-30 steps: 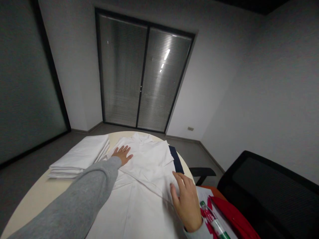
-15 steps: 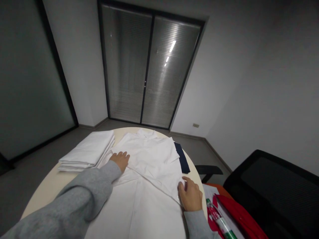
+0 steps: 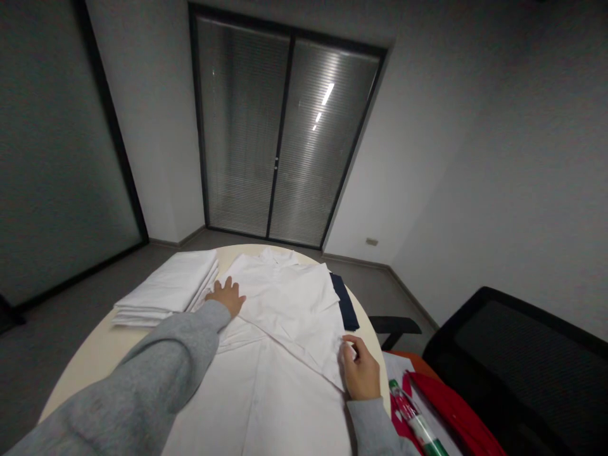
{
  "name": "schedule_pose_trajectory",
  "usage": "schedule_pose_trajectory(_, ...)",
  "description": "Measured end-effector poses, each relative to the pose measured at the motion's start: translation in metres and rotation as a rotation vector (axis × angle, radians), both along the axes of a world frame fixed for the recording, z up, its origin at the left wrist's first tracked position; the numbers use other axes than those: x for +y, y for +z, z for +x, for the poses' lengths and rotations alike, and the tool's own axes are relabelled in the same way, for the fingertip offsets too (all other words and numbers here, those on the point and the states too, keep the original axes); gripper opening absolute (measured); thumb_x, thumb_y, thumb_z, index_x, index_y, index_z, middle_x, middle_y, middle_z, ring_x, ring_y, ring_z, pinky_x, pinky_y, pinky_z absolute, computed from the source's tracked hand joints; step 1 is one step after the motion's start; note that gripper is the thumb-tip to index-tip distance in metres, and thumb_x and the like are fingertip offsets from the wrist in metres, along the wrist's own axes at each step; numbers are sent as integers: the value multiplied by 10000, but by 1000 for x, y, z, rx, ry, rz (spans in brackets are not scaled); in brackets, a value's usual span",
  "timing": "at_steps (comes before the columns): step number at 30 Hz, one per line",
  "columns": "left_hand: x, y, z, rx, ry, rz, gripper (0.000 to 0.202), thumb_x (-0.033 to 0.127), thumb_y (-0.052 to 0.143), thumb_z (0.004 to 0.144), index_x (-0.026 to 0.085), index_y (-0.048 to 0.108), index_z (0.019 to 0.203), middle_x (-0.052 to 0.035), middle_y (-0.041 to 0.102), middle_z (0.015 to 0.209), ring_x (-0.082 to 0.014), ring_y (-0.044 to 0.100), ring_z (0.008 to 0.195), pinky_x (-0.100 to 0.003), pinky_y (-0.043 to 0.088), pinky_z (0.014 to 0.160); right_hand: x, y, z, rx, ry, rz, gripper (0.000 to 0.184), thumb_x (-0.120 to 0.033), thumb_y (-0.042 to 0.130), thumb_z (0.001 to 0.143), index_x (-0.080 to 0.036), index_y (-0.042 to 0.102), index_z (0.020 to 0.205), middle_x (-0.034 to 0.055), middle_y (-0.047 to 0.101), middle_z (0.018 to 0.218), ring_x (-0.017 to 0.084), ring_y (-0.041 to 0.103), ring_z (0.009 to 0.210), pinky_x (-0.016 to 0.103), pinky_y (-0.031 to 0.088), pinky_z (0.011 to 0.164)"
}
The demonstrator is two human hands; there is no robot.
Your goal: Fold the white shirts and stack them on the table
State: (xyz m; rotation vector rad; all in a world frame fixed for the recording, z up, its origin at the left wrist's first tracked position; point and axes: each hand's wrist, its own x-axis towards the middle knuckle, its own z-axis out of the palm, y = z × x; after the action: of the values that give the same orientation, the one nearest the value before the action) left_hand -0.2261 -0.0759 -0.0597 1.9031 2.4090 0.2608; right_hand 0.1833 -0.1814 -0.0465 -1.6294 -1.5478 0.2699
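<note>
A white collared shirt [image 3: 285, 297] lies on the round table, its collar at the far side and its lower part reaching toward me. One layer is folded diagonally across its middle. My left hand [image 3: 227, 296] rests on the shirt's left side with fingers spread. At the right edge, my right hand [image 3: 361, 372] has its thumb and curled fingers together on the shirt fabric. Left of the shirt sits a stack of folded white cloth [image 3: 166, 282], close to my left hand. Dark navy cloth [image 3: 348, 307] shows from under the shirt's right side.
The cream round table [image 3: 90, 361] has its edge close to the right hand. Beyond that edge stand a black mesh chair [image 3: 489, 354] and its armrest [image 3: 394, 325]. A red item [image 3: 451, 405] and a green-capped clear tube-shaped package [image 3: 418, 418] lie below on the right.
My left hand has shifted slightly away from me, its fingers spreading wider. The right thumb and fingers have drawn closer together at the shirt's edge. The shirt lies nearly the same.
</note>
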Motion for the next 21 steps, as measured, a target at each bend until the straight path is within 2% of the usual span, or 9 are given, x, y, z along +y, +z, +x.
schedule_pose_trajectory(2, 8, 1, -3, -67, -5, 83, 508, 462, 553, 902, 189, 662, 1316, -185, 456, 1601, -474, 409, 1428, -648, 439, 1037, 1, -2, 0, 14, 17, -3, 418, -482, 434, 897, -190, 695, 1041, 16, 660, 737, 191, 529, 576, 306, 411, 650)
schedule_pose_trajectory(6, 19, 9, -12, -107, -10, 243, 402, 364, 562, 893, 163, 685, 1220, -158, 640, 1358, -326, 565, 1295, -464, 422, 1136, 6, -9, 6, -4, 39, -16, 418, -468, 428, 895, -184, 683, 1064, 32, 678, 779, 198, 560, 609, 313, 443, 675)
schedule_pose_trajectory(8, 22, 13, -16, -126, 32, 335, 348, 320, 541, 901, 167, 685, 1179, -147, 642, 1316, -305, 564, 1296, -428, 389, 1178, 10, -13, 11, -32, 47, -28, 424, -474, 427, 904, -182, 682, 1075, 44, 695, 801, 201, 588, 622, 316, 464, 682)
schedule_pose_trajectory(13, 25, 18, -23, -167, 172, 501, 328, 281, 457, 941, 176, 639, 1193, -162, 529, 1417, -289, 449, 1415, -426, 359, 1208, 16, -20, 17, -179, 53, -68, 422, -456, 404, 944, -180, 672, 1118, 82, 741, 911, 224, 699, 796, 316, 509, 760)
schedule_pose_trajectory(17, 27, 12, -21, -177, 140, 487, 305, 293, 495, 924, 198, 642, 1175, -144, 518, 1430, -305, 446, 1413, -465, 346, 1204, 14, -23, 11, -254, 57, -94, 371, -380, 399, 970, -190, 645, 1173, 94, 740, 1077, 232, 704, 970, 322, 497, 844)
schedule_pose_trajectory(21, 26, 3, -19, -169, 21, 370, 292, 170, 587, 777, 230, 700, 1040, -103, 638, 1272, -318, 529, 1326, -453, 392, 1151, 11, -22, 6, -329, 62, -134, 307, -276, 411, 987, -204, 634, 1184, 80, 715, 1170, 212, 687, 995, 308, 461, 840)
